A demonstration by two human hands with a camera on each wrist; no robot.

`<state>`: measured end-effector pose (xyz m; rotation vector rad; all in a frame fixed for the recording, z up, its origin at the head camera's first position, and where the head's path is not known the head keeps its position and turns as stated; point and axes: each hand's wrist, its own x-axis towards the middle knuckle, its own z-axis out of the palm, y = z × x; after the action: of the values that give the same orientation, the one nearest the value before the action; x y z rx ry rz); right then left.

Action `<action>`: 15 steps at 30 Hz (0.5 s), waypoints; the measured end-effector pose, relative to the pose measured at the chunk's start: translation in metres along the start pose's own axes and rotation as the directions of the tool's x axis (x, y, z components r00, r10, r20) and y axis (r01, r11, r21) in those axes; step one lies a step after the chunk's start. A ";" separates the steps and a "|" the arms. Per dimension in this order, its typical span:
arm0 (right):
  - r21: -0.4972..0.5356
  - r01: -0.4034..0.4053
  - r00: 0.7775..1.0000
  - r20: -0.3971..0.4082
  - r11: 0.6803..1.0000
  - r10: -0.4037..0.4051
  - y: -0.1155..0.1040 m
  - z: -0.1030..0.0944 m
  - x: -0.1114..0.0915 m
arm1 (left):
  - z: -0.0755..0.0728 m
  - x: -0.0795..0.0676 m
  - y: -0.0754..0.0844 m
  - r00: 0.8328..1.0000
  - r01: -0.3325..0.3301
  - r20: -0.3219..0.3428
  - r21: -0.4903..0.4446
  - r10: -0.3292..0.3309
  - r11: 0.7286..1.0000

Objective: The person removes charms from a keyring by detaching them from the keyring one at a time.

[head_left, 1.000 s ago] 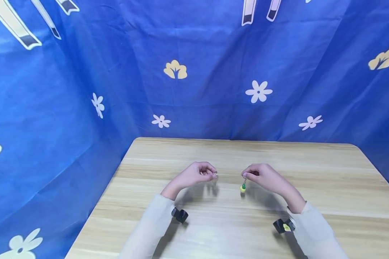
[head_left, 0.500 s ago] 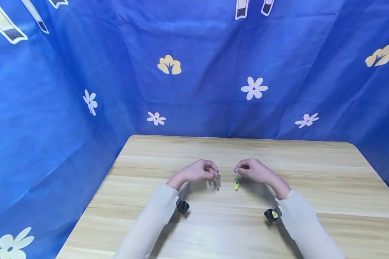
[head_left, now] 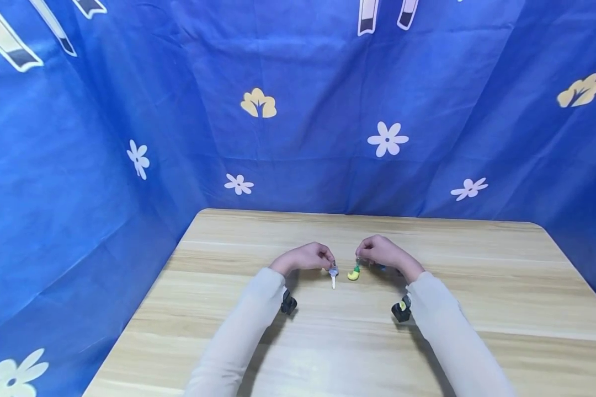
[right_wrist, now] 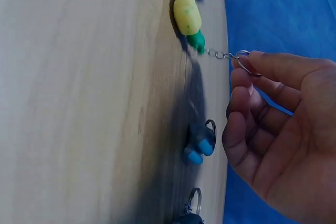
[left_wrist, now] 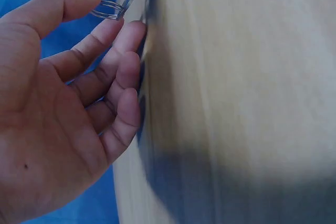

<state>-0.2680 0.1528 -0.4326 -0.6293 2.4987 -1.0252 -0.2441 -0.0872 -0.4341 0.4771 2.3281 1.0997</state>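
Observation:
My left hand (head_left: 309, 257) pinches a split key ring (left_wrist: 107, 11) between thumb and index finger. From that ring hangs a silver key (head_left: 334, 280), which points toward the near side in the head view. Opposite it, my right hand (head_left: 383, 253) pinches the metal ring (right_wrist: 247, 65) of a keychain. A short chain (right_wrist: 216, 54) joins this ring to a yellow charm (right_wrist: 186, 13) with a green end. The charm hangs close to the tabletop; I cannot tell whether it touches. A small gap separates the two hands' items.
Below my right hand, a blue keychain (right_wrist: 198, 148) with a ring lies on the wooden table (head_left: 357, 342). Another dark keychain (right_wrist: 189, 217) is cut off at the right wrist view's bottom edge. Blue patterned cloth (head_left: 318, 138) surrounds the table's back and left.
Both hands have come closer together and slightly farther from me. The right hand has carried the yellow charm leftward, toward the key. The key has come fully into sight below the left fingers.

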 end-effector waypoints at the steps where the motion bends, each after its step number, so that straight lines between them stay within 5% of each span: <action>1: -0.006 0.005 1.000 0.001 1.000 -0.005 0.000 0.000 0.002 | 0.000 0.001 0.000 1.000 -0.001 -0.004 0.003 0.001 1.000; 15: -0.022 -0.030 1.000 0.004 0.999 0.030 -0.005 0.006 0.016 | -0.002 0.004 -0.015 0.997 0.021 -0.068 -0.048 -0.024 0.999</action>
<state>-0.2768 0.1381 -0.4355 -0.5980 2.5112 -0.9861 -0.2495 -0.0953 -0.4457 0.4008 2.3547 1.1750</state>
